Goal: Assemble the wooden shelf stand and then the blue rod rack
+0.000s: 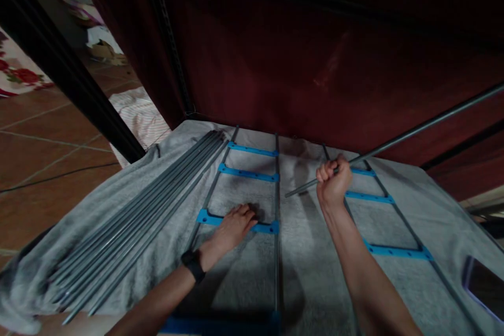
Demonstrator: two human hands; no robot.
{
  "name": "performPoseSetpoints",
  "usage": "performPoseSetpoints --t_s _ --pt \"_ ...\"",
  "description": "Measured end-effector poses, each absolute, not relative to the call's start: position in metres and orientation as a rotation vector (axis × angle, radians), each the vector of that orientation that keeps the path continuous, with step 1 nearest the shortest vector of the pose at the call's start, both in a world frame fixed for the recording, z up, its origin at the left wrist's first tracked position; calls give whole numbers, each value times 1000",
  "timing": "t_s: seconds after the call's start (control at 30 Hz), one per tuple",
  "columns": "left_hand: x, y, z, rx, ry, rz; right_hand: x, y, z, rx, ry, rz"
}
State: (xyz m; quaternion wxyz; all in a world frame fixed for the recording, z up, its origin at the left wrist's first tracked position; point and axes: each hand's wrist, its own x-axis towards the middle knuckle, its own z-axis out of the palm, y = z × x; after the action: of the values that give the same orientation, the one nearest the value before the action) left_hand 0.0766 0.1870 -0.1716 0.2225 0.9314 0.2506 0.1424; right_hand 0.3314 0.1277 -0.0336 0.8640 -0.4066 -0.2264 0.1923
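A dark red panel (268, 58) fills the upper middle of the frame, and below it spreads a grey blanket (307, 241) bearing the work. Two ladder-like frames, grey rods joined by blue crossbars, lie on it: the left frame (252, 173) at centre, the right frame (370, 197) at right. A bundle of grey rods (145, 215) lies slanting at lower left. One loose rod (413, 132) runs from centre to the right edge, rising, with the right hand (334, 177) clenched around it near its lower end, forearm reaching from lower right. The left hand (238, 219) rests palm down across a blue crossbar of the left frame, fingers slightly bent; I cannot tell whether it grips. A phone (486, 286) lies at lower right; a black watch (192, 266) circles the left wrist.
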Motion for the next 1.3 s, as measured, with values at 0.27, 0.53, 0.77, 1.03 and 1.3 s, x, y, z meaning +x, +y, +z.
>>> performPoseSetpoints --t_s 0.27,0.53,0.77,1.03,1.3 --pt "68 190 -179 2577 532 330 338 206 -59 -858 -552 333" --pt "70 189 -179 2641 517 247 333 233 -82 -939 -604 374" --pt "68 185 -179 2654 541 319 322 233 -84 -973 -720 452" --pt "69 184 -184 2667 523 389 316 232 -83 -991 -833 503" --pt "68 183 -181 2667 535 398 311 229 -88 -948 -889 542"
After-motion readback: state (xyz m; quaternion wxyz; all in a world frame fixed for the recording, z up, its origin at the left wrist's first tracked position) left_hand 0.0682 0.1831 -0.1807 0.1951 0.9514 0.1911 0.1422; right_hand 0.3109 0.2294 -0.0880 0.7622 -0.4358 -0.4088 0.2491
